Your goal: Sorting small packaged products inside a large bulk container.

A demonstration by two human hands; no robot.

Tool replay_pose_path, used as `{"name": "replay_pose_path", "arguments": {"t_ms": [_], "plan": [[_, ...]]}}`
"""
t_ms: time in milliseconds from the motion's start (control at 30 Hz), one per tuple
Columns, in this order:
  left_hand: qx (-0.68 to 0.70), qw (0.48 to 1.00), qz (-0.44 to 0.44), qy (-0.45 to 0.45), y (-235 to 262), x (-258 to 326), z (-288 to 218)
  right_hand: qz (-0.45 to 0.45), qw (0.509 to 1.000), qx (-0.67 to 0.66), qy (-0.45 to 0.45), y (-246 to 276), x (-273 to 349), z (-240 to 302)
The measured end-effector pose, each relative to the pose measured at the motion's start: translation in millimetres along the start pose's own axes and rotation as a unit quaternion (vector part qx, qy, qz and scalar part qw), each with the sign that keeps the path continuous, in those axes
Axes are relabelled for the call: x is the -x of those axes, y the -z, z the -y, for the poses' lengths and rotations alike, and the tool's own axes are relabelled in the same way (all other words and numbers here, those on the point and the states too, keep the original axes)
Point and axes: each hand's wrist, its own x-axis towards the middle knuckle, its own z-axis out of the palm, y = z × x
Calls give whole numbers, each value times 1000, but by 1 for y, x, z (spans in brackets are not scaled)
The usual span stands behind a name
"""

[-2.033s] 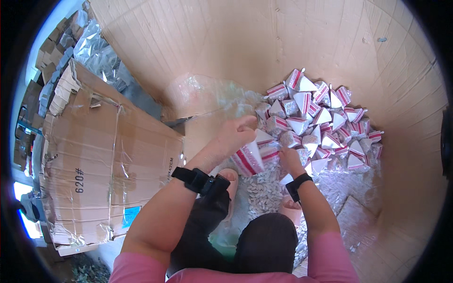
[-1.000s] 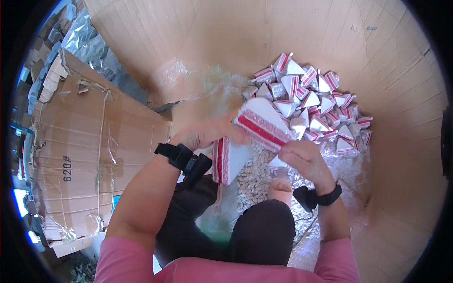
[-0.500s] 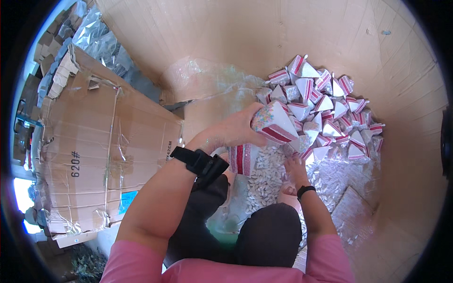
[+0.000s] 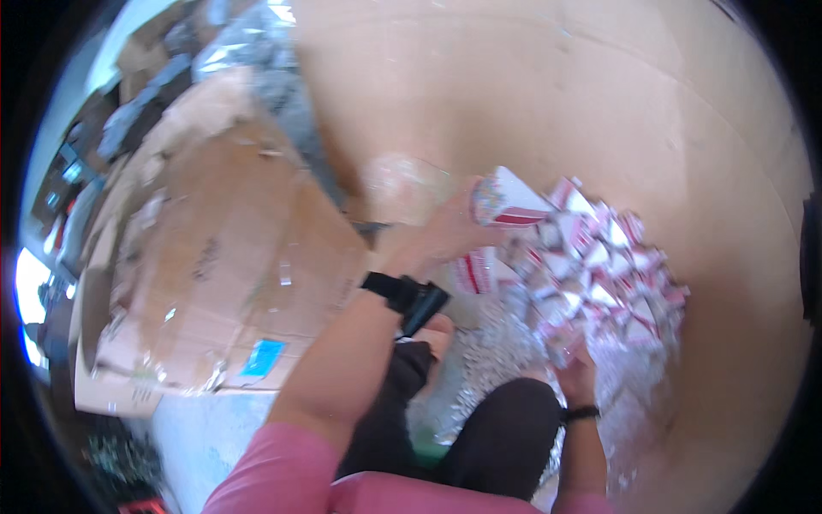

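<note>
My left hand (image 4: 445,230) is closed round a large imitation cake slice (image 4: 518,201), a wedge with a white face, red layers and coloured sprinkles at its broad end. Just below that hand lies another red-and-white cake piece (image 4: 476,271). My right hand (image 4: 579,377) is at the near edge of a heap of small imitation cake slices (image 4: 604,270), several of them in clear wrapping. Its fingers are closed on what looks like one small wrapped slice (image 4: 565,344), though motion blur softens its outline.
Many small whitish pieces (image 4: 488,355) lie between my legs and the heap. A tall cardboard wall (image 4: 548,94) curves round the far and right sides. A worn cardboard box (image 4: 231,257) stands at left, with clear plastic sheeting (image 4: 257,51) behind it.
The view has swung, so the scene sits lower and farther right. My right hand now has a small wrapped slice in its fingers. My left hand still holds the large slice.
</note>
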Motion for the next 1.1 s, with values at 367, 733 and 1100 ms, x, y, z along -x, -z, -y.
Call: {"name": "replay_pose_path", "arguments": {"t_ms": [367, 733, 1100], "plan": [[-367, 812, -445, -86, 260, 76, -171, -147, 989, 6, -4, 99, 55, -22], [-245, 967, -73, -4, 83, 51, -73, -14, 995, 75, 72, -27, 4, 55], [351, 875, 227, 246, -84, 21, -24, 61, 882, 379, 272, -150, -11, 78]]}}
